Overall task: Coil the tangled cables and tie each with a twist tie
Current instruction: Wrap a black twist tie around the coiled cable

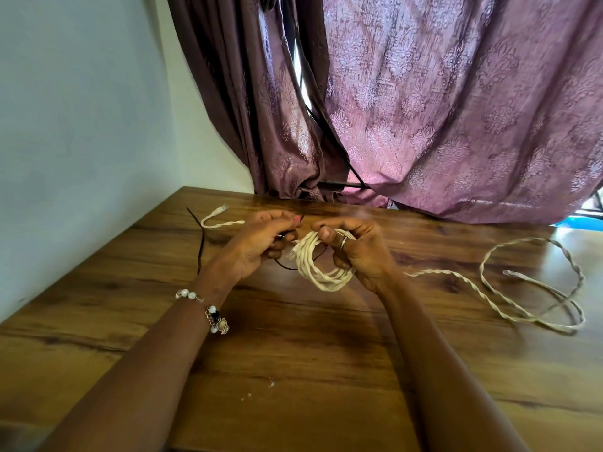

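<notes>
A coil of cream twisted cable [321, 269] hangs above the wooden table [293, 353], and my right hand [355, 252] grips its top loops. My left hand [261, 243] is just left of the coil, its fingers curled and pinching a thin dark twist tie [287, 264] that runs under the coil. A clear plug end [291, 254] of the cable sticks out on the coil's left side. A second cream cable [535, 295] lies loose in wide loops on the table to the right. Another cream cable end with a plug [219, 211] lies at the back left.
A thin dark wire [199, 243] lies on the table at the left, near the white wall [81, 125]. Purple patterned curtains [440, 109] hang behind the table's far edge. A few white crumbs [270, 383] dot the near table.
</notes>
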### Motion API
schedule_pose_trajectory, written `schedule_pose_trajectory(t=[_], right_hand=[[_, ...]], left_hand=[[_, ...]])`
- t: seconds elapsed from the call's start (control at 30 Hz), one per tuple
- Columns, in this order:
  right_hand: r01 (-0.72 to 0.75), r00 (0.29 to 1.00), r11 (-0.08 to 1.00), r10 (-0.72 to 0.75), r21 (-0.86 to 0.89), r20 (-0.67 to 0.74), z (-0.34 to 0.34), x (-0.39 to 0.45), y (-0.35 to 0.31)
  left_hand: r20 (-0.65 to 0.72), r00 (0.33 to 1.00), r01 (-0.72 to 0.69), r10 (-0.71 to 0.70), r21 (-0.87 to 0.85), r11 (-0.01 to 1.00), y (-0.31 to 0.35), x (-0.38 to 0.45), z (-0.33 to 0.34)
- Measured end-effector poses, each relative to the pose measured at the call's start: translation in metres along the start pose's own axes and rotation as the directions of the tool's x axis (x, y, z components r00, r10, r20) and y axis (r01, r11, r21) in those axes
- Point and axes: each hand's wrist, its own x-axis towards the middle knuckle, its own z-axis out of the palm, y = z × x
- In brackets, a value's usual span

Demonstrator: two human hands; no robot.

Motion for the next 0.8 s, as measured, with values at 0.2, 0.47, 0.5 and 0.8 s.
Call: schedule_pose_trajectory(t=[0.2,0.47,0.5,0.8], right_hand=[[0.025,0.999,1.000,-0.025,0.000,-0.039,0.004,0.000,-0.003],[0.093,0.994,0.995,-0.096,-0.045,-0.054,0.010,-0.003,-0.007],[0.113,0.991,0.992,-0.117,-0.063,-0.071,0.012,-0.004,-0.007],[0.213,0.956,0.965,-0.238,-0.151,-0.172,0.017,-0.003,-0.005]], left_hand=[[-0.045,0.998,-0.039,0.041,0.046,0.998,-0.004,0.001,0.008],[-0.044,0.991,-0.119,0.124,0.102,0.988,-0.003,-0.001,0.010],[-0.051,0.988,-0.136,0.142,0.113,0.984,-0.002,-0.001,0.011],[-0.036,0.991,-0.124,0.129,0.123,0.985,-0.002,-0.002,0.006]])
